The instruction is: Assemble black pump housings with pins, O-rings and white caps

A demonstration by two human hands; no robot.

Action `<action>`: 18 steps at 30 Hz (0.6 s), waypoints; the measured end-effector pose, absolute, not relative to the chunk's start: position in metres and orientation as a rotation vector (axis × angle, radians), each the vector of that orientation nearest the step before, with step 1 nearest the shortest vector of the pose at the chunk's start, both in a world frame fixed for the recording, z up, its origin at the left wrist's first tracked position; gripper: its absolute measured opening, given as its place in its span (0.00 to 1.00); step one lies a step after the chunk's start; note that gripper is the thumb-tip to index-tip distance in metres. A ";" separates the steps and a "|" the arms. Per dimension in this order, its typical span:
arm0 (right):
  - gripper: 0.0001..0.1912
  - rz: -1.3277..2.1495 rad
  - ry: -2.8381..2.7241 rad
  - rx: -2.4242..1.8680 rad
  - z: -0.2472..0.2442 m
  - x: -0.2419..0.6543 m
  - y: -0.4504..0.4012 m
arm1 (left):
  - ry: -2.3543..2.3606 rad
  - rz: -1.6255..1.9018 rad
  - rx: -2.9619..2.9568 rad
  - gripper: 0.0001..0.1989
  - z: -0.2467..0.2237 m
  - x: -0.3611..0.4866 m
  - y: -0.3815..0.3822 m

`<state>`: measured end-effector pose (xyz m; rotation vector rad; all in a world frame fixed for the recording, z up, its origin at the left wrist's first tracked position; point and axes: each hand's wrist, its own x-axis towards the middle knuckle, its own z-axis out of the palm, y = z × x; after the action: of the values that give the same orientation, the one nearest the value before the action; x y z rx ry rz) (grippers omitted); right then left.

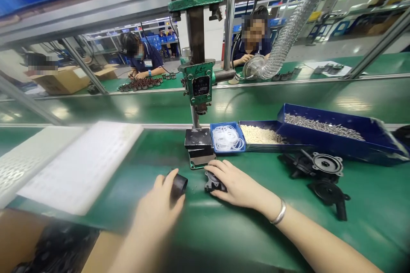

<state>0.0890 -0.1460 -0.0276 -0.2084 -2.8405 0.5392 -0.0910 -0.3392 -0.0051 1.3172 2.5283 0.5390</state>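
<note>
"Where's the left hand [162, 200]?"

"Left-front of the green bench press [201, 83], half-curled around a black tubular part [180, 185]."

"And the right hand [231, 181]?"

"Palm down just in front of the press, fingers and thumb bent round a black housing [211, 182]."

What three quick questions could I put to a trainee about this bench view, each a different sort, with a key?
1. Which hand holds the black tube-like part?
2. True or false: the right hand touches a black lobed part.
3. Fill in the blank: the small blue tray beside the green press holds thin, whitish ____.

Key:
1. The left hand.
2. True.
3. Rings.
</note>
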 end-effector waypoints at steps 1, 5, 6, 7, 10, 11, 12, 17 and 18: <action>0.33 0.570 -2.826 -0.203 -0.029 0.088 -0.146 | 2.637 0.277 1.439 0.29 -0.003 -0.088 -0.334; 0.35 0.655 -2.775 -0.204 -0.036 0.087 -0.145 | 2.675 -0.272 1.762 0.33 -0.005 -0.074 -0.315; 0.35 0.673 -2.763 -0.197 -0.038 0.087 -0.144 | 2.667 -0.291 1.811 0.34 -0.007 -0.070 -0.312; 0.35 0.691 -2.752 -0.188 -0.041 0.087 -0.144 | 2.667 -0.301 1.850 0.35 -0.009 -0.067 -0.310; 0.36 0.734 -2.731 -0.163 -0.045 0.088 -0.143 | 2.664 -0.347 1.904 0.36 -0.013 -0.060 -0.311; 0.36 0.731 -2.724 -0.165 -0.046 0.089 -0.143 | 2.651 -0.355 1.896 0.36 -0.013 -0.058 -0.312; 0.36 0.710 -2.712 -0.167 -0.045 0.089 -0.144 | 2.632 -0.351 1.882 0.37 -0.014 -0.057 -0.314; 0.31 0.514 -2.623 -0.037 -0.031 0.084 -0.160 | 2.561 -0.188 1.830 0.37 -0.018 -0.056 -0.323; 0.31 0.501 -2.634 -0.004 -0.026 0.080 -0.165 | 2.556 -0.126 1.819 0.38 -0.019 -0.057 -0.325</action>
<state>0.0803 -0.1646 -0.0261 -0.0036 -2.6345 0.5010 -0.0572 -0.3248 -0.0189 1.8190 2.5563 -0.1261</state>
